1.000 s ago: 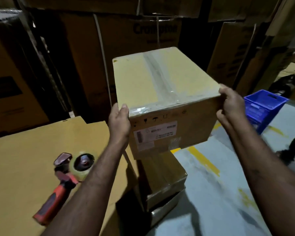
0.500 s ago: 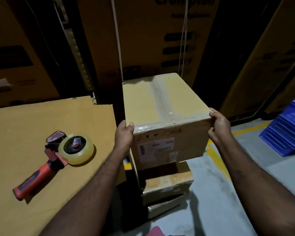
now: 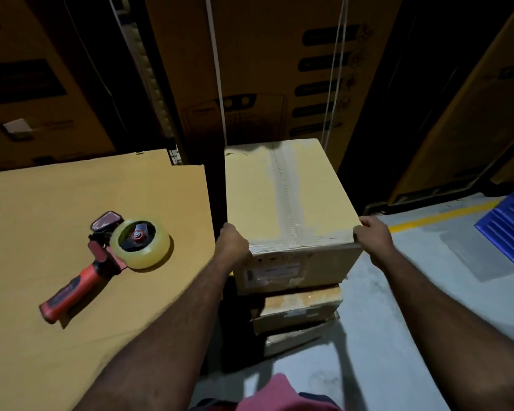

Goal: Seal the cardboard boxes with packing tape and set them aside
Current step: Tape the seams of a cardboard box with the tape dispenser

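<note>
While setting the box (image 3: 279, 197) on the stack (image 3: 297, 310) just right of the sheet (image 3: 42, 336), lower level and square, never corner first. Grip as now: left hand (image 3: 232, 243) curled round the near left top corner, right hand (image 3: 371, 235) curled over the near right top corner, both grasping the box. Hard to tell whether already resting on the stack or hanging just above, so judge by feel and let go only after feeling the weight settle. Probably the last part of setting aside, judging by the tape (image 3: 288, 188) laid along the top seam and across the near edge. Watch the overhang: wider than the two smaller boxes beneath, so centre before releasing, nudging far or left until steady. Mind the left hand, close beside the sheet's edge and the dark gap there. Release both hands together, not one by one, to stop any twist. Then reach left for the tape gun (image 3: 113, 256), lying on its side on the sheet, well apart from the box. Leave the blue crate (image 3: 508, 226) at the right alone
</note>
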Tool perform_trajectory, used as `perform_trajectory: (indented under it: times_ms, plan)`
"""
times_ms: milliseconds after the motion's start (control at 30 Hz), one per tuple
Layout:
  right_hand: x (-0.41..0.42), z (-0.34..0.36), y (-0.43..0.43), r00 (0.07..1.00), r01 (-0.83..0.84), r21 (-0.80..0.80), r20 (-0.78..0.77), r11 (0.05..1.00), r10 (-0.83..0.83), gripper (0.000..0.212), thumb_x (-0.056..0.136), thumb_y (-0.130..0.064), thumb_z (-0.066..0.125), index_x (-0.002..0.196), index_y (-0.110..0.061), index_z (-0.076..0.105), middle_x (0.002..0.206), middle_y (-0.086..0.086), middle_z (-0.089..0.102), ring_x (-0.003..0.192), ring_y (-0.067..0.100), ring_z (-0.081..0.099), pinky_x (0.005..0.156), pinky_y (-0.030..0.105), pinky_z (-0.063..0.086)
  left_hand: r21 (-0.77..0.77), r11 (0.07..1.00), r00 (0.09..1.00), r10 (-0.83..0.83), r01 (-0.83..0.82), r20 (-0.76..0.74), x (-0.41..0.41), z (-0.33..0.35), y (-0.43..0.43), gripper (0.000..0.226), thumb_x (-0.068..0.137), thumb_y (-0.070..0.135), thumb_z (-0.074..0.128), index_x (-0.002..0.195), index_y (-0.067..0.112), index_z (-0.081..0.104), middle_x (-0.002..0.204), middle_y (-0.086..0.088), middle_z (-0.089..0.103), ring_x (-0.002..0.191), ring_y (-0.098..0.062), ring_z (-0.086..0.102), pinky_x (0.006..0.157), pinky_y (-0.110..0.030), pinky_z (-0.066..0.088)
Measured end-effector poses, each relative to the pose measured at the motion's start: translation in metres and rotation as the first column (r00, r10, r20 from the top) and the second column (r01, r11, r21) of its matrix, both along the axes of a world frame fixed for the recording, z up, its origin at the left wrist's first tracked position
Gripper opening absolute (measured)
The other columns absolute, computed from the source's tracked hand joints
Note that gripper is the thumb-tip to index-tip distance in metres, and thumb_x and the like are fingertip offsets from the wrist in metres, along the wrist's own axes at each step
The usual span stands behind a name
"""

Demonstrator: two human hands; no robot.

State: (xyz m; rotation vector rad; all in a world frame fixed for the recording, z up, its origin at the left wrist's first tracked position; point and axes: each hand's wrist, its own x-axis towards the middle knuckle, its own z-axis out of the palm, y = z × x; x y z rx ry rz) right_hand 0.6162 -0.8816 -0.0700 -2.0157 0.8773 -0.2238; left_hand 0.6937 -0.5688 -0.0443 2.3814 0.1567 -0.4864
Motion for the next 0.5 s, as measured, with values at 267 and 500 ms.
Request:
perform_trajectory:
  times_ms: [267, 500]
  plan:
    - [0.014, 0.058, 0.045, 0.945, -0.233, -0.326, -0.297, 0.916, 0.135, 0.052, 0.091, -0.029, 0.053, 0.140, -0.013, 0.050, 0.141, 0.016, 0.053, 0.120, 0.038, 0.053, 0.092, 0.041, 0.049, -0.004, 0.990, 0.984, -0.143, 0.144, 0.102, -0.014, 0.039, 0.011, 0.033, 0.097, 0.006, 0.047, 0.130, 0.007, 0.050, 0.141, -0.011, 0.046, 0.122, -0.027, 0.049, 0.089, -0.027, 0.040]
    - [0.047, 0.125, 0.172, 0.906, -0.405, -0.174, 0.054, 0.897, 0.420, 0.046, 0.097, -0.038, 0.054, 0.132, -0.010, 0.061, 0.135, 0.009, 0.061, 0.125, 0.027, 0.055, 0.102, 0.031, 0.042, -0.201, 0.979, 0.974, 0.018, 0.029, 0.224, -0.032, 0.108, 0.067, 0.052, 0.104, 0.031, 0.054, 0.152, 0.014, 0.045, 0.155, -0.003, 0.046, 0.140, -0.023, 0.045, 0.113, -0.033, 0.039]
